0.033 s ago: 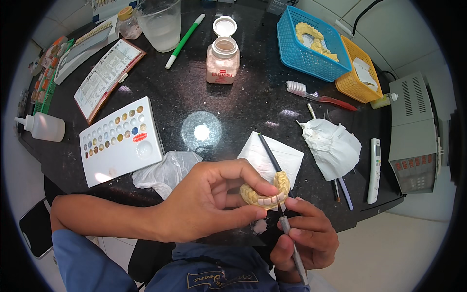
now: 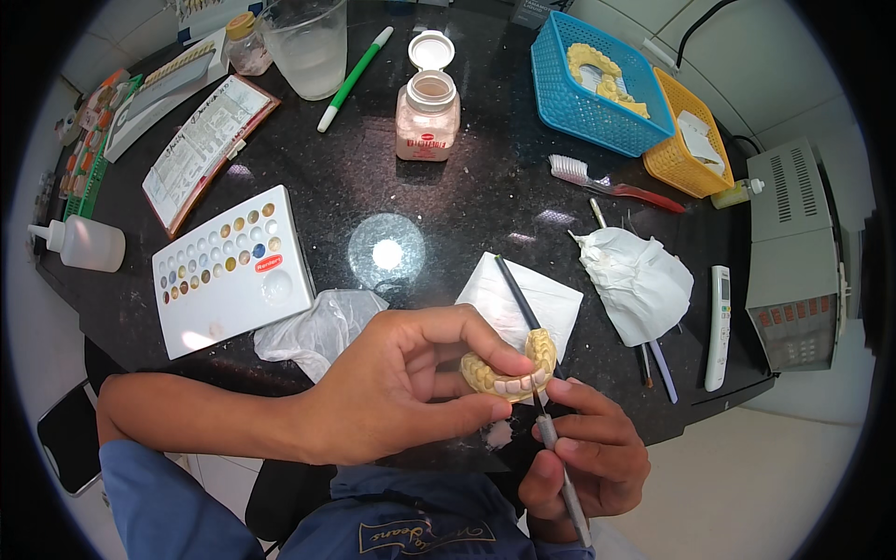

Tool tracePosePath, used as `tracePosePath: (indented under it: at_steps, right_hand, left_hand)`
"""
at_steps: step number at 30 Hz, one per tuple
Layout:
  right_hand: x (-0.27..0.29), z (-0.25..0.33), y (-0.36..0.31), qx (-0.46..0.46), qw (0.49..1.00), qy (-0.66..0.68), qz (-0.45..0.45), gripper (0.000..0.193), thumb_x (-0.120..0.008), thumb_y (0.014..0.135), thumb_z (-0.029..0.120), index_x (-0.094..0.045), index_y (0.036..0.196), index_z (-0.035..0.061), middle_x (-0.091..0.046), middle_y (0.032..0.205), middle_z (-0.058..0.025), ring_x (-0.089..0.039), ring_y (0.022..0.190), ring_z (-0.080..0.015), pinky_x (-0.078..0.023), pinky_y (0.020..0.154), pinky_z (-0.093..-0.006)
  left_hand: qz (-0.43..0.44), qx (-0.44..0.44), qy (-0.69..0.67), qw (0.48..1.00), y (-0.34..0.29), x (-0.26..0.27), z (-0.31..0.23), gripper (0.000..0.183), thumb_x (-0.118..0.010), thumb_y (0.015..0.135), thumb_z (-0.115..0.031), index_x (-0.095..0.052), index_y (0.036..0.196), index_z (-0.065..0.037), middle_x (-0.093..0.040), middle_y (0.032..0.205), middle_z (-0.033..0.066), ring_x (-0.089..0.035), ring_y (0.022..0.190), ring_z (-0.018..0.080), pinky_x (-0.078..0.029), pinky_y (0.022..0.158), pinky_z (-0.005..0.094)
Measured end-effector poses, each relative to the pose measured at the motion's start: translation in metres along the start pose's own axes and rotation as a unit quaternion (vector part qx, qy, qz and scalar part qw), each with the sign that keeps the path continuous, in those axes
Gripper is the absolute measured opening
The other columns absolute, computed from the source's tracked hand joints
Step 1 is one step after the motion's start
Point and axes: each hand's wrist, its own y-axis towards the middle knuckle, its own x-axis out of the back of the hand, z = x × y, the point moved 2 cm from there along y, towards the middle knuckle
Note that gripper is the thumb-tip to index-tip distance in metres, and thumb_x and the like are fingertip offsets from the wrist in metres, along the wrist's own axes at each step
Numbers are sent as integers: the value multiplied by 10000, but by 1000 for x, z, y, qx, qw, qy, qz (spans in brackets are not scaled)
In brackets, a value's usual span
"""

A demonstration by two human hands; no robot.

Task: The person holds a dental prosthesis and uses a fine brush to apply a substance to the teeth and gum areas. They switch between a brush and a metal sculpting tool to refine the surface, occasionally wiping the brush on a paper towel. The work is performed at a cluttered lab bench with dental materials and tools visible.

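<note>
Pinched between the thumb and fingers of my left hand (image 2: 392,373) is a yellow plaster dental model (image 2: 540,349), a curved arch with several pale pinkish teeth (image 2: 513,385) along its front. In my right hand (image 2: 597,453), held like a pen, is a slim metal dental carver (image 2: 566,490). Its thin dark tip meets the pale teeth, and the right fingertips are close against the model. A white paper tissue (image 2: 481,291) with a dark thin-handled tool (image 2: 516,289) across it lies just beyond. Below the model is a small pink powder patch (image 2: 500,434).
To the left lie a white palette (image 2: 205,313), a crumpled clear plastic bag (image 2: 322,327) and a squeeze bottle (image 2: 93,245). An open powder jar (image 2: 427,126) stands far centre. A toothbrush (image 2: 616,187), blue basket (image 2: 597,121), crumpled tissue (image 2: 639,285) and remote control (image 2: 719,327) are on the right.
</note>
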Motion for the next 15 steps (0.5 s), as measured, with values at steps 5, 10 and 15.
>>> tracePosePath:
  at_steps: [5,10,15]
  right_hand:
    - [2,-2,-3,-4,1000,24,-2,320,-762,695,66,-556,940,64,-657,765,-97,-696,857,-340,-577,731,-420]
    - [2,-1,-2,9,1000,8,5,320,-765,695,76,-558,938,67,-659,771,-95,-695,858,-342,-577,731,-422]
    - [0,-2,-2,5,1000,4,3,315,-770,701,91,-560,935,70,-657,761,-93,-696,857,-341,-577,724,-420]
  left_hand:
    - [0,3,-5,1000,0,0,0,285,-615,817,133,-567,1077,27,-527,1116,101,-552,1106,154,-471,971,255]
    - [1,3,-4,1000,0,0,0,287,-615,816,135,-567,1077,28,-528,1115,100,-552,1107,155,-471,973,256]
    - [-2,1,-6,1000,0,0,0,285,-613,814,139,-570,1074,30,-527,1114,101,-554,1107,157,-473,973,257]
